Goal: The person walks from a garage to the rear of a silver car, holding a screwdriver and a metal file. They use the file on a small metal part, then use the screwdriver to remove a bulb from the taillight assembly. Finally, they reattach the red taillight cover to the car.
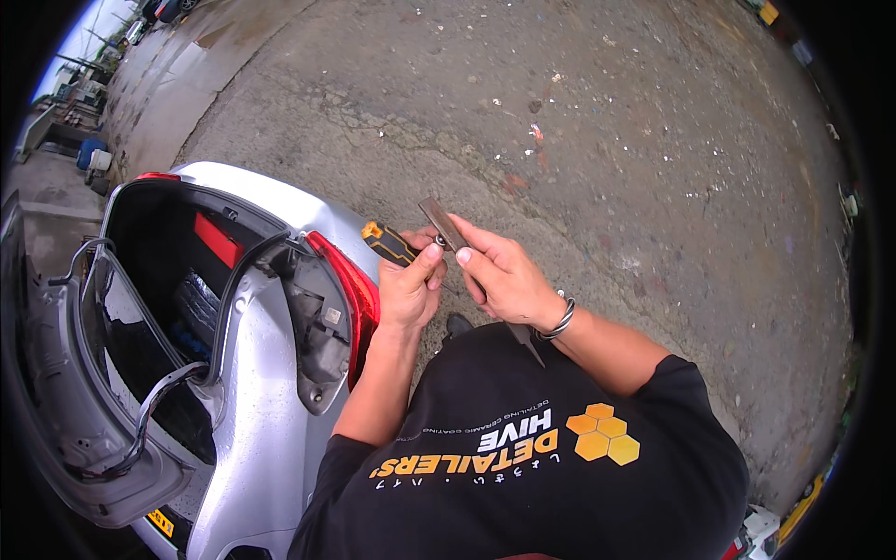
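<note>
My left hand (409, 294) is closed on a black and yellow handled tool (387, 243), with the thumb beside a small round metal piece (440, 240) at the tool's right end. My right hand (509, 285) grips a flat, rusty-brown metal bar (437, 213), like a file, lying across that small piece. Its narrow, pointed end pokes out below my right hand, over my black shirt. Both hands are close together in front of me, just right of the silver car's red tail light (359, 294); the underside of the bar is hidden.
To my left the silver car (247, 392) has its trunk open, the lid (56, 355) at far left and dark contents inside. Cracked concrete ground (635, 168) stretches ahead and right. Blue and white containers (91, 154) and parked vehicles (168, 9) are farther back at upper left.
</note>
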`<state>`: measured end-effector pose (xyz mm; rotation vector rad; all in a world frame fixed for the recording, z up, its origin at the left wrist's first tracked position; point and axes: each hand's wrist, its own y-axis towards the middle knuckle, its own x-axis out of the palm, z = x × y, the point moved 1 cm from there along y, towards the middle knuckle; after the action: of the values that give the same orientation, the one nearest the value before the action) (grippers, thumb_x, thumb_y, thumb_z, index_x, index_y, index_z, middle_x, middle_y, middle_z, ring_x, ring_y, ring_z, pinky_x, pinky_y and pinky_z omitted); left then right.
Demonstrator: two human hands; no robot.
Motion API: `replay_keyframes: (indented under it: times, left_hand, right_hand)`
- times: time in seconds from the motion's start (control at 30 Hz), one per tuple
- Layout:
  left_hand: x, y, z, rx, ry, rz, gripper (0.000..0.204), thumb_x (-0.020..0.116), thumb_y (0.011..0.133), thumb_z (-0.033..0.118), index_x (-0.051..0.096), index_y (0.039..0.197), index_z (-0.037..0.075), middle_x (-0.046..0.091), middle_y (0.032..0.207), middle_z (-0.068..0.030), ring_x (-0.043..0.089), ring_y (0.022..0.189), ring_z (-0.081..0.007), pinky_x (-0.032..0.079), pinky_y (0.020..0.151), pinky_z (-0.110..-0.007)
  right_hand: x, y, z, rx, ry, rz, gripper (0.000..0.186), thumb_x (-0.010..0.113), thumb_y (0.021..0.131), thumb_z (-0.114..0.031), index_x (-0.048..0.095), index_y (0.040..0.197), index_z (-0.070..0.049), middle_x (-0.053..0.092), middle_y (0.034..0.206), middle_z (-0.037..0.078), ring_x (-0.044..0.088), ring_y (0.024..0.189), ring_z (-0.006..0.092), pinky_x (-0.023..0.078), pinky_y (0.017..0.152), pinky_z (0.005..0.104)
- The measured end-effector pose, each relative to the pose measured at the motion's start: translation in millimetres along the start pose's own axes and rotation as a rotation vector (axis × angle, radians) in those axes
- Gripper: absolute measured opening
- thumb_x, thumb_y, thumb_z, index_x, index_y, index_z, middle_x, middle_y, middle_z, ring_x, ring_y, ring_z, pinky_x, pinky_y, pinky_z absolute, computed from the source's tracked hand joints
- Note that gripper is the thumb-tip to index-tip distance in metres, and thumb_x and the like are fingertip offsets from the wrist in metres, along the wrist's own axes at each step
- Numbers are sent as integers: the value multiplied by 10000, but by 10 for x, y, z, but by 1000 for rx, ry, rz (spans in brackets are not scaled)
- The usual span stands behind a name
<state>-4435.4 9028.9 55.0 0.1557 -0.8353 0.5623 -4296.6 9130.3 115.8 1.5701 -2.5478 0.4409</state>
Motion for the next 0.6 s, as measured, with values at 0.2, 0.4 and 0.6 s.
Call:
replay_keyframes:
  times: [0.2,0.4,0.6]
  left_hand:
    - [-17,-32,35,15,-14,40,100,704,914,-19,651,968,46,675,1135,-159,562,646,-100,406,524,-218]
    - [-5,-38,-32,5,2,-6,97,705,916,-15,661,965,57,671,1122,-147,564,648,-99,403,523,-217]
    - [-11,-27,-62,-6,2,-11,100,713,912,-8,663,966,60,666,1126,-135,547,616,-96,398,517,-220]
  right_hand:
    - [34,28,29,-12,-20,-18,522,426,1055,-170,365,1548,-8,503,605,-26,475,524,59,418,493,256]
    - [7,60,69,-9,-63,18,540,440,1054,-188,347,1555,-7,503,587,-23,471,503,55,408,472,251]
    - [-17,107,213,-43,-14,41,541,444,1055,-189,344,1557,-12,499,581,-26,468,489,54,397,448,251]
